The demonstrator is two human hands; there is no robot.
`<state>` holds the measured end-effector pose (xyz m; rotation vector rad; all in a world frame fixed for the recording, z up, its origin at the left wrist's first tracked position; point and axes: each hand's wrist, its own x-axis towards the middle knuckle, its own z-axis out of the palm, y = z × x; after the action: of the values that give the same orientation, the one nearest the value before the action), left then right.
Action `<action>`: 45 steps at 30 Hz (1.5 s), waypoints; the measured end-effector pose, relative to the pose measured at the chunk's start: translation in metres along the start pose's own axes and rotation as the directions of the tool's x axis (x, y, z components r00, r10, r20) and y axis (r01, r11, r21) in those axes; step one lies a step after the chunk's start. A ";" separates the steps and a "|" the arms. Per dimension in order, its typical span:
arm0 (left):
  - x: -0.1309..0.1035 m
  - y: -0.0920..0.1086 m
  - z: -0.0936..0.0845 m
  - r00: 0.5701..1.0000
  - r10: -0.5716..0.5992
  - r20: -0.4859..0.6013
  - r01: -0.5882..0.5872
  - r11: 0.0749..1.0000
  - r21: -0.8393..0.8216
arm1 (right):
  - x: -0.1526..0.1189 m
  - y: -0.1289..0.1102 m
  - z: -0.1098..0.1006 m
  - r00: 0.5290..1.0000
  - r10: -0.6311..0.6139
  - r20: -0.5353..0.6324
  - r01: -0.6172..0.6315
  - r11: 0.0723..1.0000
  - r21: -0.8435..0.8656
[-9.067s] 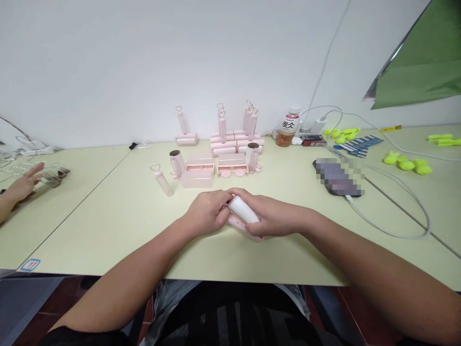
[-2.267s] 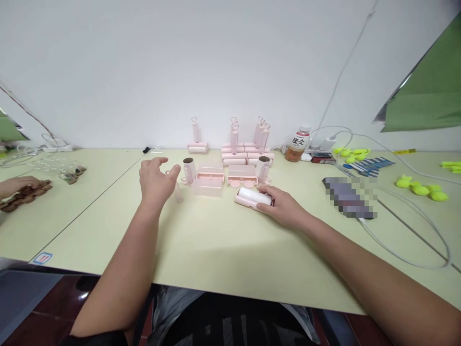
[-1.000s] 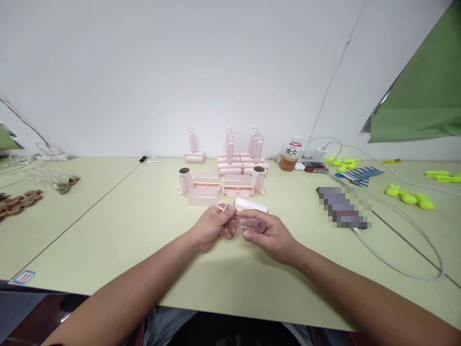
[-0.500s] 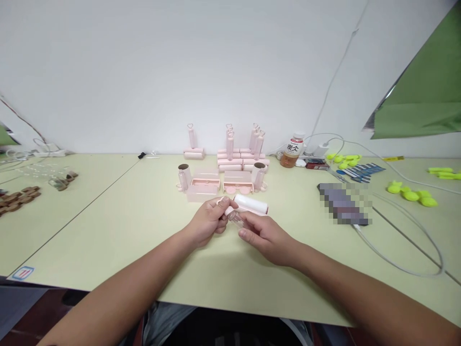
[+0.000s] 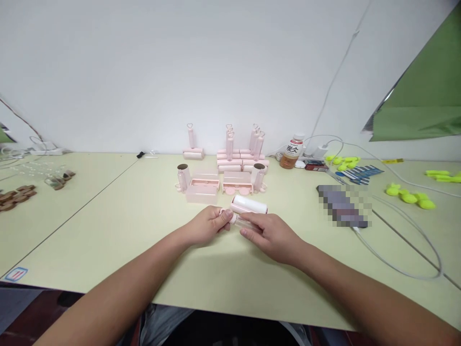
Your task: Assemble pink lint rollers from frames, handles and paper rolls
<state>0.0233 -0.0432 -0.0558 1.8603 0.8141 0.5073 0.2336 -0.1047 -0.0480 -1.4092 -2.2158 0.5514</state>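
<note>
My left hand (image 5: 211, 225) pinches a small pale-pink handle (image 5: 234, 218) with a ring at its end, like the heart-ringed handles standing farther back. The fingers of my right hand (image 5: 270, 235) are closed round a clear plastic part (image 5: 245, 223) lined up with that handle. Where the two parts meet, I cannot tell whether they are joined. Just behind my hands lies a white lint roll (image 5: 250, 203) on a pink base. Farther back are an opened pink lint-roller case (image 5: 205, 183) and another opened pink case (image 5: 237, 187), with upright rolls beside them.
Stacked pink lint rollers (image 5: 230, 168) with upright handles stand near the wall, and a single one (image 5: 193, 154) is to their left. To the right are a drink bottle (image 5: 292, 151), a phone (image 5: 340, 205) on a white cable and yellow-green pieces (image 5: 408, 196). Brown pieces (image 5: 16, 197) lie far left.
The handle and clear part have been lowered slightly and turned more level. My left hand has dropped a little, and the white roll shows more fully behind.
</note>
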 end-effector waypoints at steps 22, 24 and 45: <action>-0.002 -0.003 0.004 0.987 -0.056 0.149 0.063 0.997 -0.047 | -0.002 0.007 -0.008 0.997 -0.072 0.028 0.073 0.995 -0.063; 0.000 -0.002 0.003 0.999 -0.050 0.016 0.050 0.998 0.026 | -0.001 0.004 -0.007 0.998 -0.027 0.062 0.031 0.998 -0.062; -0.004 0.005 -0.006 0.978 0.196 -0.076 -0.181 0.968 0.175 | 0.020 0.049 -0.010 0.971 0.233 -0.053 -0.224 0.966 0.132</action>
<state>0.0175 -0.0437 -0.0488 2.0949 0.7635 0.6667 0.2681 -0.0663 -0.0642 -1.6026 -1.9424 0.6966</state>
